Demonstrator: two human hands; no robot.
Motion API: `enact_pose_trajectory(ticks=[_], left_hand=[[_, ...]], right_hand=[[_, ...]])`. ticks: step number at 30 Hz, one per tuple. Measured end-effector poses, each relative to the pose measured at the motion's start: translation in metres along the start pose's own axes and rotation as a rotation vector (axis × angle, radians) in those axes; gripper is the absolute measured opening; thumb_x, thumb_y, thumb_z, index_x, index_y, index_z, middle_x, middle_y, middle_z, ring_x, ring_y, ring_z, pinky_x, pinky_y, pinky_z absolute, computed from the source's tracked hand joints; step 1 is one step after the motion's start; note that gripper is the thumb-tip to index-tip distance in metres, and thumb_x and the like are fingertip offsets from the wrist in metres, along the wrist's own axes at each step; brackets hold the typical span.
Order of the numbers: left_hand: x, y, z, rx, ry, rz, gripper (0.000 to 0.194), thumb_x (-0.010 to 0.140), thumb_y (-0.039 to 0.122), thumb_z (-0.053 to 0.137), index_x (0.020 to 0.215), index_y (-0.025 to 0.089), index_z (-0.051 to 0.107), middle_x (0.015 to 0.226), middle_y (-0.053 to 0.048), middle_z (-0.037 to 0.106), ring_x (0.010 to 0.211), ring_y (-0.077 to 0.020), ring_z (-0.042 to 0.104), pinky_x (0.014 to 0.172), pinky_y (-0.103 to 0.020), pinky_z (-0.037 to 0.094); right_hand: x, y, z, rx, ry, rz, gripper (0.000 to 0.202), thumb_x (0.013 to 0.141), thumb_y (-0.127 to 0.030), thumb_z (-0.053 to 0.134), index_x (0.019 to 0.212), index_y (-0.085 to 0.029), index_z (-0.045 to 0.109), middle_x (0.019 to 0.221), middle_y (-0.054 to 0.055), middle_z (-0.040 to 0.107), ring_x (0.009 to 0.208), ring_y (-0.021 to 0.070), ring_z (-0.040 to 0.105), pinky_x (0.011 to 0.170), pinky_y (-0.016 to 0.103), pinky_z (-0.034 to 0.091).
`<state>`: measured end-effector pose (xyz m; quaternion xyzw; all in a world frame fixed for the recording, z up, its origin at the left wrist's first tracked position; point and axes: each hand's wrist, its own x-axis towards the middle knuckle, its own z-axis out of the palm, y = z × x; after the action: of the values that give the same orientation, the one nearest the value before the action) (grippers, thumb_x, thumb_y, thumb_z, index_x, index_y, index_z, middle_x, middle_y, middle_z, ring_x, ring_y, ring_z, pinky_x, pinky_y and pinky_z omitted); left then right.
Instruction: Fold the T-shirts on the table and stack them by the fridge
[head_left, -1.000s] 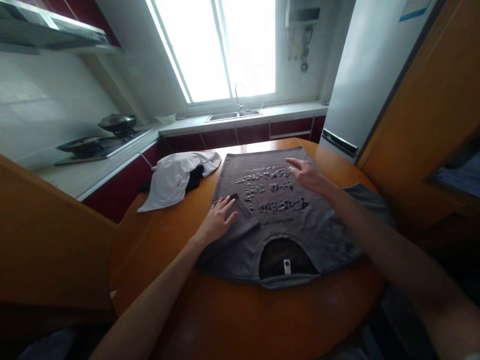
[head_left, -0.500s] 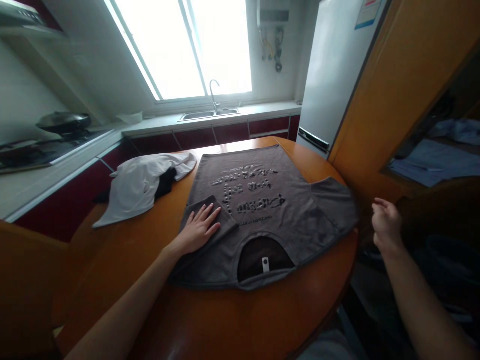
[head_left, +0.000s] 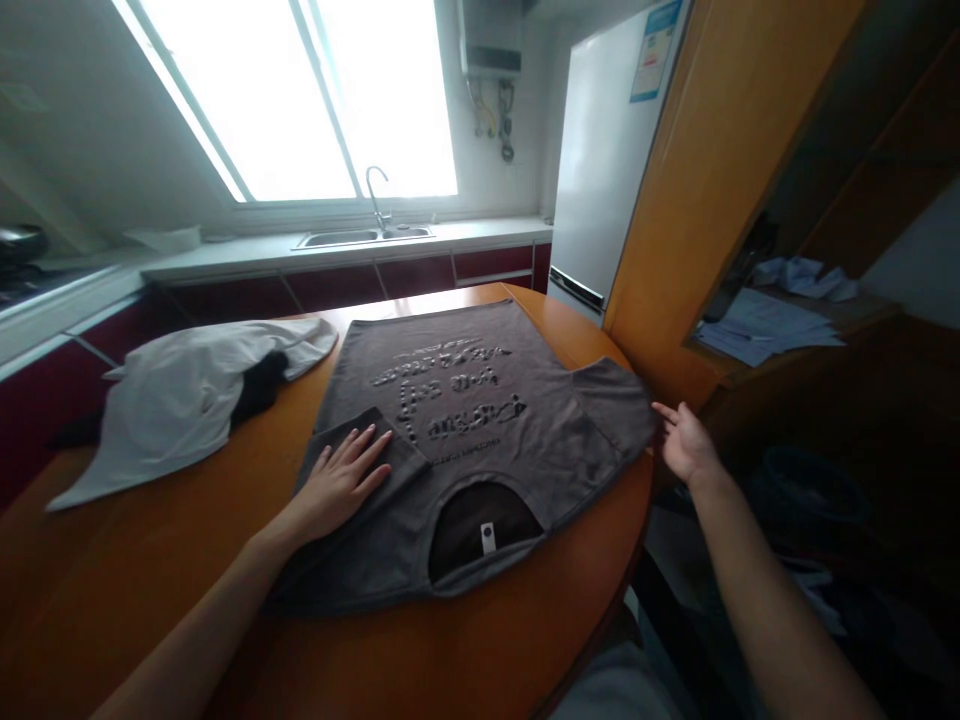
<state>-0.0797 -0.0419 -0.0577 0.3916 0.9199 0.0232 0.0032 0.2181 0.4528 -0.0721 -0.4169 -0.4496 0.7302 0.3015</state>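
Note:
A dark grey T-shirt (head_left: 450, 400) with shiny lettering lies spread out on the orange wooden table (head_left: 525, 640), its neckline towards me. The sleeve on the left is folded inward over the body. On this folded part my left hand (head_left: 341, 482) rests flat, fingers spread. At the outer end of the right sleeve (head_left: 611, 400) is my right hand (head_left: 686, 445), with some fingers stretched towards the hem and touching or almost touching it. Its other fingers are partly hidden, and I see no cloth clearly pinched in it.
A white garment (head_left: 180, 375) lies crumpled at the table's left with a black cloth (head_left: 259, 388) partly under it. Behind the table run a counter with a sink (head_left: 360, 237) and a fridge (head_left: 604, 160). Papers (head_left: 757, 325) lie on a ledge at right.
The view has turned to the right. My right hand has come in from beyond the table's right side to the sleeve end. My left hand stays flat on the folded sleeve.

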Motion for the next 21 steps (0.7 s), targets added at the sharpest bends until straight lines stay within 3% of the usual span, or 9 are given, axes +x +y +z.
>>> enact_pose_trajectory(ticks=[2,5,9,14,17,21], left_hand=[[0.0,0.001,-0.001,-0.004,-0.015,-0.004,0.063,0.102,0.052,0.027,0.16,0.028,0.03,0.168,-0.005,0.02,0.155,-0.0329,0.018,0.12,-0.062,0.022],[0.001,0.002,-0.003,-0.002,-0.018,-0.001,0.063,0.102,0.053,0.027,0.16,0.028,0.031,0.168,-0.004,0.019,0.155,-0.0328,0.018,0.12,-0.061,0.023],[0.001,0.004,-0.005,0.009,-0.016,-0.007,0.062,0.101,0.052,0.029,0.16,0.029,0.032,0.168,-0.003,0.022,0.154,-0.0322,0.021,0.12,-0.06,0.024],[0.0,0.004,-0.004,0.019,0.008,-0.003,0.062,0.101,0.052,0.03,0.158,0.03,0.035,0.167,-0.003,0.025,0.153,-0.0328,0.024,0.119,-0.059,0.026],[0.0,0.002,-0.002,0.016,0.004,-0.004,0.062,0.101,0.054,0.029,0.159,0.03,0.034,0.167,-0.004,0.024,0.154,-0.032,0.023,0.12,-0.058,0.025],[-0.001,0.002,-0.002,0.002,0.008,0.005,0.062,0.102,0.053,0.029,0.159,0.029,0.033,0.167,-0.005,0.023,0.154,-0.033,0.023,0.12,-0.06,0.024]], right_hand=[[0.002,0.001,0.003,0.001,0.062,-0.085,0.05,0.097,-0.06,0.031,0.107,-0.023,0.063,0.113,0.012,0.069,0.096,0.0249,0.07,0.082,0.045,0.059],[0.0,-0.002,0.011,-0.082,0.159,-0.342,0.056,0.095,-0.065,0.036,0.111,-0.021,0.068,0.115,0.01,0.071,0.112,0.0253,0.067,0.094,0.042,0.056],[-0.019,-0.017,0.035,-0.33,0.159,-0.719,0.07,0.095,-0.07,0.036,0.122,-0.015,0.069,0.132,0.016,0.066,0.131,0.028,0.056,0.114,0.044,0.039],[-0.06,-0.032,0.083,-0.651,-0.193,-1.004,0.073,0.099,-0.069,0.028,0.139,-0.016,0.06,0.148,0.017,0.054,0.141,0.0308,0.045,0.121,0.048,0.029],[-0.082,-0.024,0.109,-0.831,-0.443,-1.061,0.069,0.101,-0.064,0.033,0.147,-0.017,0.054,0.155,0.015,0.046,0.147,0.0314,0.037,0.123,0.048,0.025],[-0.098,-0.002,0.127,-1.087,-0.767,-1.036,0.057,0.102,-0.054,0.043,0.143,-0.019,0.059,0.153,0.012,0.05,0.148,0.0304,0.035,0.123,0.049,0.025]])
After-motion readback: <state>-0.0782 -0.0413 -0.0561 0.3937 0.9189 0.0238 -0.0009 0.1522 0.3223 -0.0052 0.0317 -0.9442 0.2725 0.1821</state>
